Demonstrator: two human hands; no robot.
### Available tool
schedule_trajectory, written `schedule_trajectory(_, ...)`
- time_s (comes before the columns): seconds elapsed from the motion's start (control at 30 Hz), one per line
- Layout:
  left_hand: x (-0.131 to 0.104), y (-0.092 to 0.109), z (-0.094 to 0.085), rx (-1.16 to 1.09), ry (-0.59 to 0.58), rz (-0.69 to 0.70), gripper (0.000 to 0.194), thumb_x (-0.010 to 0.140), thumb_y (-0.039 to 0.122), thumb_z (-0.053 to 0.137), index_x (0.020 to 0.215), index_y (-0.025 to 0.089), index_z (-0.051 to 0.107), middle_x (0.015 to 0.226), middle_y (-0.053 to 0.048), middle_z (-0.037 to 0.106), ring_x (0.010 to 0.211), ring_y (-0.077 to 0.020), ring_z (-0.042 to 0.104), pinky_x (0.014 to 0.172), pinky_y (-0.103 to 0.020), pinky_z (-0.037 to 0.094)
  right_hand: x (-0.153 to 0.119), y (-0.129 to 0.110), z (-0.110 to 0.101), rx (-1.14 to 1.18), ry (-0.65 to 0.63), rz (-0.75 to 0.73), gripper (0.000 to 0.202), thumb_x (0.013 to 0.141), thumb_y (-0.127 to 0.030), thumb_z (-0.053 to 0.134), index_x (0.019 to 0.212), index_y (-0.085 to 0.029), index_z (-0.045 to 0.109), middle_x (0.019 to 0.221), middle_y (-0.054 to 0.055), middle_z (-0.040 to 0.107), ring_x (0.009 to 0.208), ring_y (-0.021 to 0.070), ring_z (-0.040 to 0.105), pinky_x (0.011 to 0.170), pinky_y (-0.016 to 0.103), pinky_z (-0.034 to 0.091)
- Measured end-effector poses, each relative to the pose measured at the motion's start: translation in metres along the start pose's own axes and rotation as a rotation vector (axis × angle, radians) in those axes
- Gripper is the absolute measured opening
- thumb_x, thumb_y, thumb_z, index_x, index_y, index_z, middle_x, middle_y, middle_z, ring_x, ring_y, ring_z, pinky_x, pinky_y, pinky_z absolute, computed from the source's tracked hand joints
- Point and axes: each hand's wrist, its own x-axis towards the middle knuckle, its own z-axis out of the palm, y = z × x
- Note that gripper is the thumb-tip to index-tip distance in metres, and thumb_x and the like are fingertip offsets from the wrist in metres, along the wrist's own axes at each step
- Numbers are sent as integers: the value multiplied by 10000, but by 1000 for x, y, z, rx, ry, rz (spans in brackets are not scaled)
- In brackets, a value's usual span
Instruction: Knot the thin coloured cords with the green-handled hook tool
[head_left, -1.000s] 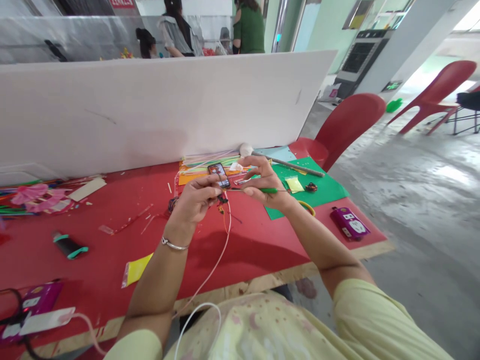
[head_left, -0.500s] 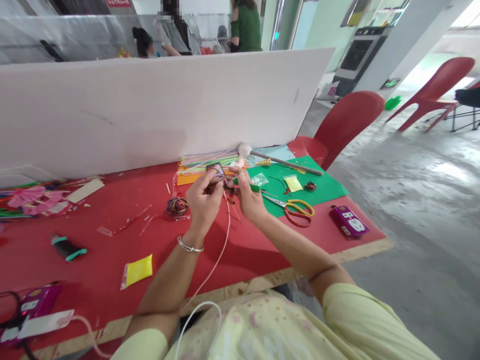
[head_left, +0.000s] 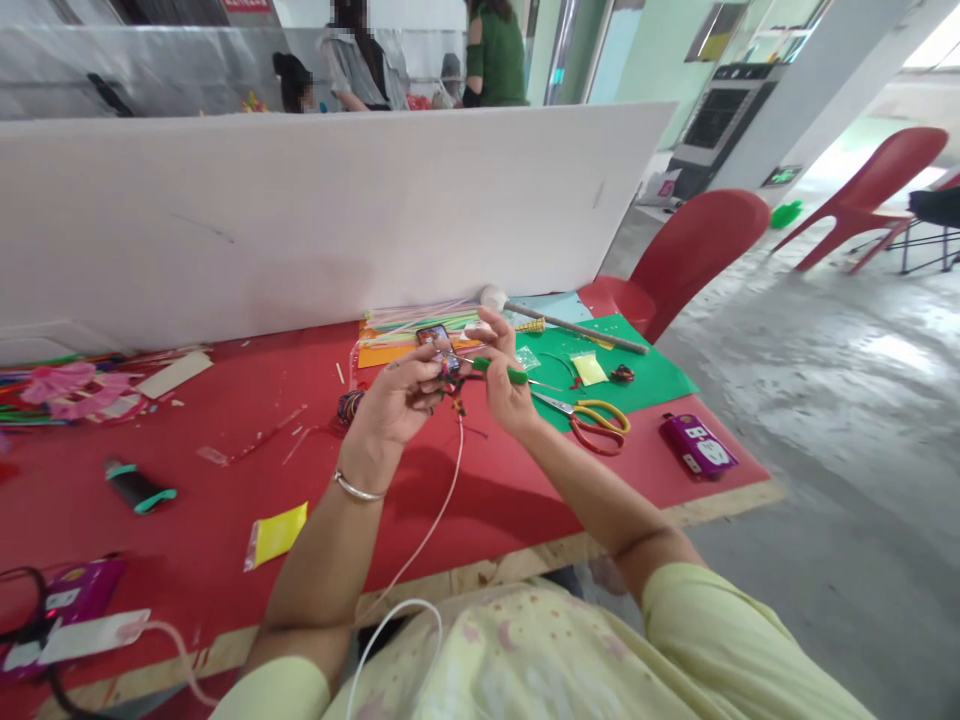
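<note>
"What's at your left?"

"A black-and-teal cutter (head_left: 139, 488) on the red bench (head_left: 195, 545), then a yellow packet (head_left: 277, 534) just beside my forearm."

"And your left hand (head_left: 390, 405)?"

"Its fingers are closed around a small dark piece (head_left: 451, 384), held above the bench in front of a phone (head_left: 430, 334). My fingers hide part of it, so I can't tell its exact shape."

"What could go wrong there?"

"A pale cord (head_left: 450, 490) hangs below the piece and runs toward my lap. If it snags on the bench edge, a tug could twist the piece out of my grip."

"And the green-handled tool (head_left: 501, 372)?"

"My right hand (head_left: 508, 388) pinches its handle, the other fingers raised. Its thin shaft points at my left fingertips, so a slip could jab me or scratch the piece."

"Anything farther right?"

"Scissors (head_left: 573, 410), blades toward my wrist. Dropping that wrist carelessly could bring it against them."
</note>
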Motion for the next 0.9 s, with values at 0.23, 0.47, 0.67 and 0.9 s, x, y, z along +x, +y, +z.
schedule_trajectory(0.23, 2, 6, -21, 82, -86, -85, 434, 530, 115, 833, 964, 128, 835, 586, 46, 530, 454, -18, 329, 390, -153, 236, 18, -3, -43, -69, -160, -228, 576, 1001, -726, 492, 892, -243, 787, 1644, 46, 422, 1405, 310, 503, 1027, 474, 603)
schedule_trajectory(0.47, 10, 8, -30, 277, -227, -178, 320, 525, 152, 840, 844, 130, 856, 608, -11, 614, 420, -7, 317, 379, -163, 199, 43, -25, -72, -23, -478, -208, 415, 1011, -581, 615, 870, -242, 810, 1545, 74, 552, 1433, 272, 513, 1118, 458, 560)
schedule_trajectory(0.67, 6, -15, -7, 350, -160, 261, 165, 644, 198, 845, 809, 190, 856, 780, -62, 763, 529, -85, 502, 503, -244, 442, 17, -14, -33, 480, -319, 270, 490, 1031, -645, 506, 1219, -259, 742, 1006, 59, 702, 1036, 204, 687, 941, 378, 611)
schedule_trajectory(0.9, 11, -31, 4, 630, 159, 763, 134, 743, 160, 812, 832, 250, 854, 921, -41, 796, 871, -198, 731, 847, -337, 592, 3, -14, 2, 328, -26, 277, 621, 987, -781, 459, 864, -236, 730, 1008, 73, 700, 1063, 215, 669, 977, 367, 584)
